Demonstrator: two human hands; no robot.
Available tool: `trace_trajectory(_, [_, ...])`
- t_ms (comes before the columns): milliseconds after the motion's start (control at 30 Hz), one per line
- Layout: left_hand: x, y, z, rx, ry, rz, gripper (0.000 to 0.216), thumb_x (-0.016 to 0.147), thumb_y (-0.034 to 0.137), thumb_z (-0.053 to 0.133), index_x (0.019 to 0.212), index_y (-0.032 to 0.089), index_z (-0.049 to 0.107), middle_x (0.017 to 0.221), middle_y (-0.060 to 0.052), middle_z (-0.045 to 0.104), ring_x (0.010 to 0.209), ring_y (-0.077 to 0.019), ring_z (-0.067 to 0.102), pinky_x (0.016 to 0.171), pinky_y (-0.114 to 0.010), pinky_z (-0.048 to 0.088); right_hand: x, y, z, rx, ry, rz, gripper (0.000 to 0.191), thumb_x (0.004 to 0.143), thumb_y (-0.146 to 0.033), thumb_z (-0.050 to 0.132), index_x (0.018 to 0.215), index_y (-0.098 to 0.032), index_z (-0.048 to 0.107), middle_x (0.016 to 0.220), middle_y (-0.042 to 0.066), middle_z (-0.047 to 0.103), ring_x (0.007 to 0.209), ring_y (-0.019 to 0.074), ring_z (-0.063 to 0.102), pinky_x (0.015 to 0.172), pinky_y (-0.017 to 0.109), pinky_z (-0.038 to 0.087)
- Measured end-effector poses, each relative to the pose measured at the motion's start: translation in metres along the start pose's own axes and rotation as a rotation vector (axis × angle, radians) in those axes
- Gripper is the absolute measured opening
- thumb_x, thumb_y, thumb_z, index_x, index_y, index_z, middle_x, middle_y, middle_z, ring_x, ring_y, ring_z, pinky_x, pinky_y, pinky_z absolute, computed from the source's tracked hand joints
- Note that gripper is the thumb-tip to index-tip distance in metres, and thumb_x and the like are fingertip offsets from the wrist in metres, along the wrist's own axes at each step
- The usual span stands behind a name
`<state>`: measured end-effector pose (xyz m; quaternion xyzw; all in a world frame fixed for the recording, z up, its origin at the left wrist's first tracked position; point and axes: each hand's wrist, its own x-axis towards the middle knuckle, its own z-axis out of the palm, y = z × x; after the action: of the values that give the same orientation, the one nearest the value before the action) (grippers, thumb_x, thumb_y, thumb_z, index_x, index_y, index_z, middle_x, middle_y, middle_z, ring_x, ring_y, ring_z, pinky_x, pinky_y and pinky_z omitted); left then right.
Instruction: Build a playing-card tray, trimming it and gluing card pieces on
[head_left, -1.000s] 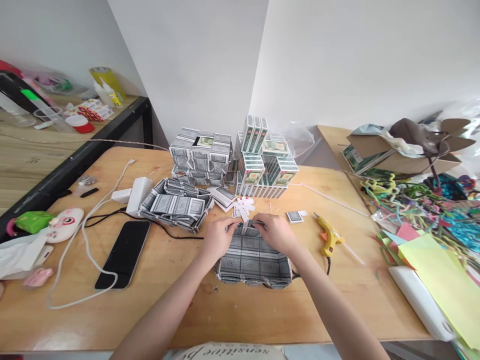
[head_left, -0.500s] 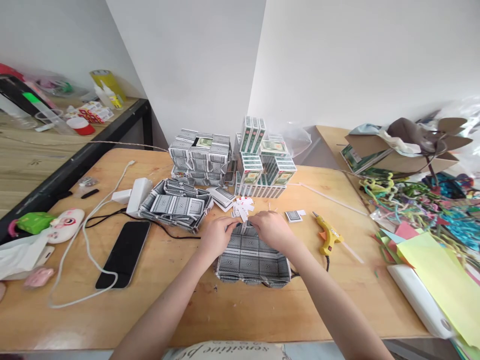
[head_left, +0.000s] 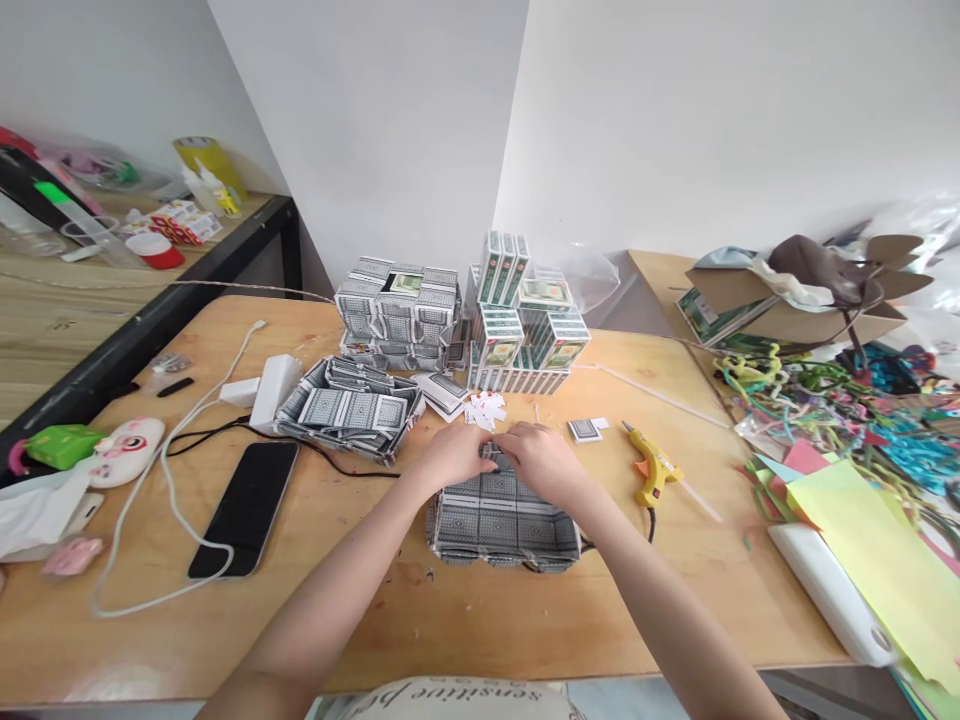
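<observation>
A shallow open box made of grey-backed playing cards (head_left: 501, 518) lies in front of me. My left hand (head_left: 459, 456) is closed at its far wall, thumb on the inner side and fingers over the rim. Right beside it, my right hand (head_left: 541, 460) is closed on the same far wall, its fingertips bent over the edge. The hands hide most of that wall. Just beyond them lie white cut card pieces (head_left: 486, 408) with red marks. A small card piece (head_left: 583, 430) rests to the right of my right hand.
A card-built tray with folded cards (head_left: 352, 412) stands left, near a black phone (head_left: 246, 508) and white cable. Behind are a larger card-built box (head_left: 401, 312) and stacked card packs (head_left: 517, 335). A yellow glue gun (head_left: 651, 465) lies right, by coloured paper (head_left: 862, 540).
My left hand has shifted right along the far wall, close against my right hand, and turned more over the rim. My right hand stays nearly in place.
</observation>
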<state>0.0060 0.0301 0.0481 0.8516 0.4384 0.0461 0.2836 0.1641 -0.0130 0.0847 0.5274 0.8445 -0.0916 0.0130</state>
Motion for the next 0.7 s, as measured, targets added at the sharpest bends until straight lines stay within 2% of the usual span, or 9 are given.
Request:
trace_trajectory(133, [0.0002, 0.0001, 0.0072, 0.013, 0.031, -0.004, 0.015, 0.075, 0.029, 0.059, 0.086, 0.025, 0.068, 0.084, -0.004, 0.070, 0.082, -0.0238, 0.064, 0.063, -0.027, 0.043, -0.0008, -0.0008, -0.0029, 0.006, -0.019, -0.024, 0.027, 0.090, -0.018, 0.036, 0.088, -0.016, 0.063, 0.080, 0.007, 0.064, 0.082, 0.0176, 0.055, 0.070, 0.027, 0.033])
trace_trajectory(567, [-0.0014, -0.0006, 0.0064, 0.020, 0.041, -0.006, 0.013, 0.076, 0.031, 0.057, 0.079, 0.025, 0.069, 0.075, -0.003, 0.070, 0.071, -0.0207, 0.063, 0.056, -0.025, 0.038, 0.0038, -0.0036, -0.0086, -0.084, -0.076, -0.091, 0.023, 0.081, -0.008, 0.046, 0.094, -0.015, 0.063, 0.080, 0.008, 0.065, 0.084, 0.0204, 0.052, 0.068, 0.029, 0.031])
trace_trajectory(700, [-0.0007, -0.0009, 0.0076, 0.026, 0.037, -0.011, 0.014, 0.076, 0.030, 0.058, 0.081, 0.024, 0.069, 0.076, -0.004, 0.070, 0.074, -0.0217, 0.063, 0.058, -0.025, 0.039, 0.0037, -0.0014, -0.0082, -0.035, -0.056, -0.083, 0.022, 0.085, -0.012, 0.042, 0.089, -0.015, 0.064, 0.079, 0.007, 0.065, 0.082, 0.0188, 0.053, 0.067, 0.028, 0.032])
